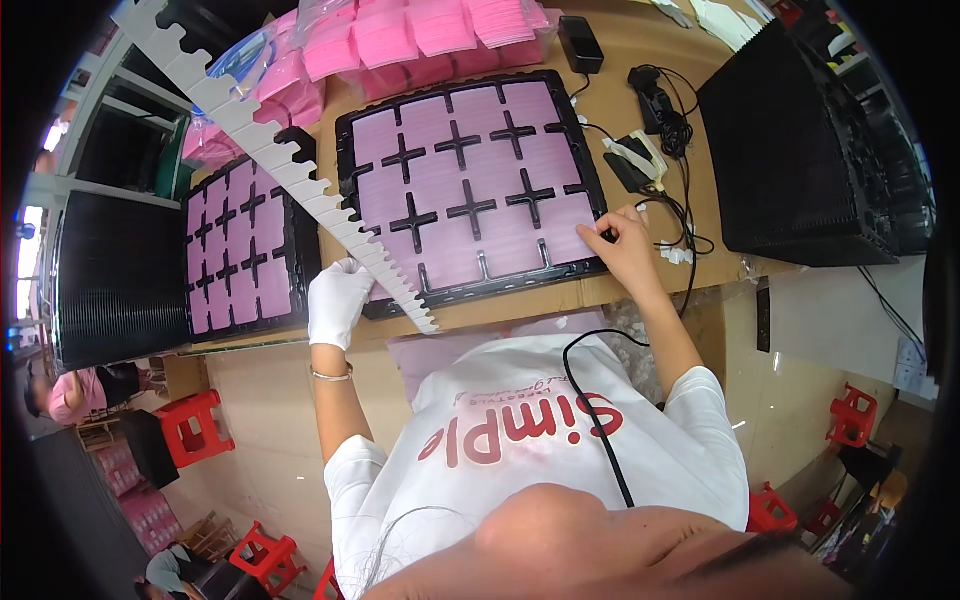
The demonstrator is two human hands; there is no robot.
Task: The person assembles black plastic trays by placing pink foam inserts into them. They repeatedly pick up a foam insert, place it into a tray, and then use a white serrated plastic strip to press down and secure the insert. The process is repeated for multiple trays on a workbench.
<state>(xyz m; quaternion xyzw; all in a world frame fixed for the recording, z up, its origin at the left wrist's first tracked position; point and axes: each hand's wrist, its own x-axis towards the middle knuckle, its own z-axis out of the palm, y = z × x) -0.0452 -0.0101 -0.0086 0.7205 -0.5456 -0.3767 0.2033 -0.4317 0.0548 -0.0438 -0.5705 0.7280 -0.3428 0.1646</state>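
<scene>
l hand (337,300) gloved, gripping notched strip (270,150); r hand (625,245) pinching tray (470,190) edge.

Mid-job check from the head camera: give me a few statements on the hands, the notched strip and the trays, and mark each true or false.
1. The left hand wears a white glove. True.
2. The left hand holds a long white notched strip that slants across the bench. True.
3. The right hand is gloved too. False: it is bare.
4. The right hand's fingers are at the right edge of the black tray lined with pink sheets. True.
5. Only one black tray lies on the bench. False: a second tray with pink sheets sits to the left.
6. The pink stacks lie nearer the person than the trays. False: they lie beyond them.
</scene>
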